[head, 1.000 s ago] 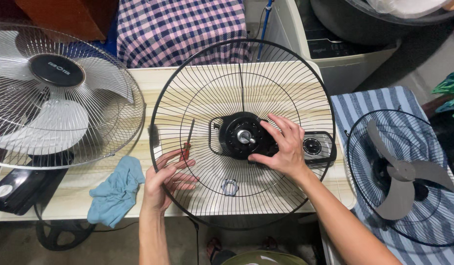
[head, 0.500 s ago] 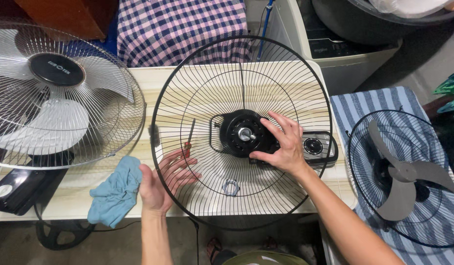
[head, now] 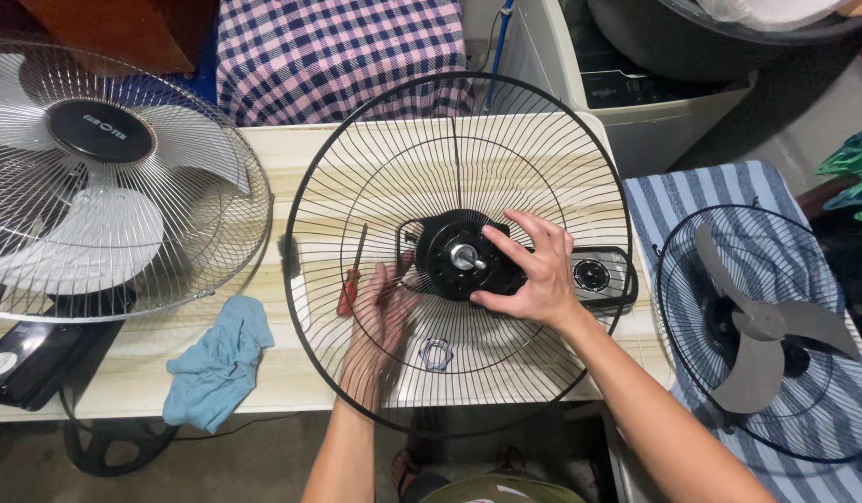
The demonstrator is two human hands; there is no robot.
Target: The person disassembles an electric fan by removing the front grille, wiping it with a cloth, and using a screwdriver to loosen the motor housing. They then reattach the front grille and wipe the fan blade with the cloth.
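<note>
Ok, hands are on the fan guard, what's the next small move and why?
Probably pick up the red-handled screwdriver with the left hand: that hand is open and empty right beside it, while the right hand already steadies the black motor hub at the centre of the wire guard.

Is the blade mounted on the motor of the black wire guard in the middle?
No blade is mounted. The motor shaft stands bare inside the black wire guard; the right hand holds the motor housing.
</note>
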